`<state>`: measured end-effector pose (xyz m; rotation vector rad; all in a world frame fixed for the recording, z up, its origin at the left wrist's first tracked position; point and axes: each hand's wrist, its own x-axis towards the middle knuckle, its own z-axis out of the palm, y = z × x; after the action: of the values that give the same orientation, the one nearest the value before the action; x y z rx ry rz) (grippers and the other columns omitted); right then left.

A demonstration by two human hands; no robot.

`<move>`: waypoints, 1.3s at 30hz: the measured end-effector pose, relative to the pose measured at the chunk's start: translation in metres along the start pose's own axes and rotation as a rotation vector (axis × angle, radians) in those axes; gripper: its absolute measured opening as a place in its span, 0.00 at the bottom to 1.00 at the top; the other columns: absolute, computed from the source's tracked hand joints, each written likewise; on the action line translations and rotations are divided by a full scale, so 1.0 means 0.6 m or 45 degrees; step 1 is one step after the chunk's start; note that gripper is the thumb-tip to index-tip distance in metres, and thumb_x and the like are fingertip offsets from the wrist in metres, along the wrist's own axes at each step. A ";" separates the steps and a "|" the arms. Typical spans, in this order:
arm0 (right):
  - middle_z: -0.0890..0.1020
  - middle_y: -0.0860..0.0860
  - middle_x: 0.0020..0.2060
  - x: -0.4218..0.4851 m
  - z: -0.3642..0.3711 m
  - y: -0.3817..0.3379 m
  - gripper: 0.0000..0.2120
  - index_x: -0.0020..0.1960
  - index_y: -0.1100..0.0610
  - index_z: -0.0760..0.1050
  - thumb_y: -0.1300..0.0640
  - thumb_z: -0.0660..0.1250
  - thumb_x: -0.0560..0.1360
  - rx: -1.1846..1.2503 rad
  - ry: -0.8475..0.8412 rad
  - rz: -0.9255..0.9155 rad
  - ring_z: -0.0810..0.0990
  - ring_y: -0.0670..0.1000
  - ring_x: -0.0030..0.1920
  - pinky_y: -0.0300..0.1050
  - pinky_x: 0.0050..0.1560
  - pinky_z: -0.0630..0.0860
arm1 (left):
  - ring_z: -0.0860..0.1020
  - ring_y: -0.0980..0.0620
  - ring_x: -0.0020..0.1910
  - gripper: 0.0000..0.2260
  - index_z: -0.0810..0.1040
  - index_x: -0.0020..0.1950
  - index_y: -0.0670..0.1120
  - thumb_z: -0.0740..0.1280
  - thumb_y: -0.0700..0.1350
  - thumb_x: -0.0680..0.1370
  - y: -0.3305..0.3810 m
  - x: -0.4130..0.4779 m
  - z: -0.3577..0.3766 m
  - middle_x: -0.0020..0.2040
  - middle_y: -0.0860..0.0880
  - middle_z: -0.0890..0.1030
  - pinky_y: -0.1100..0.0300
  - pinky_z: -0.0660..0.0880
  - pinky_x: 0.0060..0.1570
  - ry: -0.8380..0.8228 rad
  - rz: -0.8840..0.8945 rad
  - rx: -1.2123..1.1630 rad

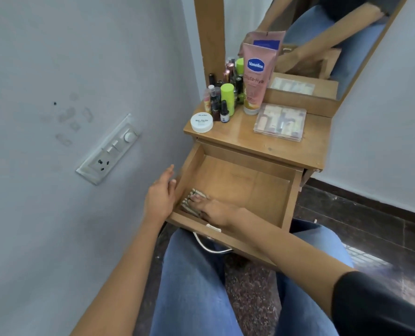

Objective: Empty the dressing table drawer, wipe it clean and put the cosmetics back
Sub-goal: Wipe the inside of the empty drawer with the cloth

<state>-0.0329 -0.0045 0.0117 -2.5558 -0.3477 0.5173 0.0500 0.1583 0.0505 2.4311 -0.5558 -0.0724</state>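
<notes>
The wooden drawer (257,187) of the dressing table stands pulled out, its floor bare apart from a striped cloth (191,202) in the near left corner. My right hand (213,209) lies inside the drawer with straight fingers pressing down on that cloth. My left hand (160,194) rests against the drawer's left side wall from outside, fingers relaxed. On the table top (286,146) stand a pink Vaseline tube (255,78), a white nail-polish jar (201,121), a green bottle (227,95), several small bottles (217,103) and a clear plastic box (280,121) of cosmetics.
A mirror (323,40) in a wooden frame rises behind the table. The wall (80,69) with a switch and socket panel (109,151) is close on the left. My knees in blue jeans (196,287) sit under the drawer's metal handle (211,248). Dark floor (371,229) lies to the right.
</notes>
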 end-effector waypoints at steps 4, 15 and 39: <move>0.52 0.53 0.77 0.012 -0.001 0.012 0.25 0.77 0.55 0.53 0.63 0.53 0.81 -0.082 -0.132 -0.090 0.49 0.50 0.77 0.47 0.75 0.43 | 0.75 0.46 0.65 0.18 0.67 0.72 0.46 0.57 0.43 0.82 0.001 0.007 0.000 0.67 0.48 0.76 0.58 0.68 0.63 -0.012 -0.079 -0.008; 0.45 0.46 0.76 -0.184 -0.024 0.099 0.34 0.77 0.48 0.44 0.66 0.55 0.78 -0.242 -0.656 -0.010 0.46 0.46 0.76 0.39 0.72 0.41 | 0.76 0.49 0.63 0.16 0.70 0.68 0.50 0.54 0.40 0.82 -0.012 0.006 0.012 0.65 0.52 0.77 0.59 0.70 0.59 0.034 -0.118 0.035; 0.60 0.53 0.75 0.037 -0.019 0.080 0.24 0.77 0.54 0.54 0.51 0.46 0.81 -0.319 0.284 -0.088 0.58 0.50 0.75 0.45 0.75 0.47 | 0.76 0.48 0.60 0.18 0.70 0.68 0.54 0.54 0.40 0.81 -0.022 0.005 0.019 0.63 0.52 0.79 0.54 0.74 0.54 -0.026 -0.110 0.201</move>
<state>-0.0012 -0.0419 -0.0108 -2.7956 -0.4413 0.1684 0.0555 0.1600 0.0338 2.6105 -0.4808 -0.0926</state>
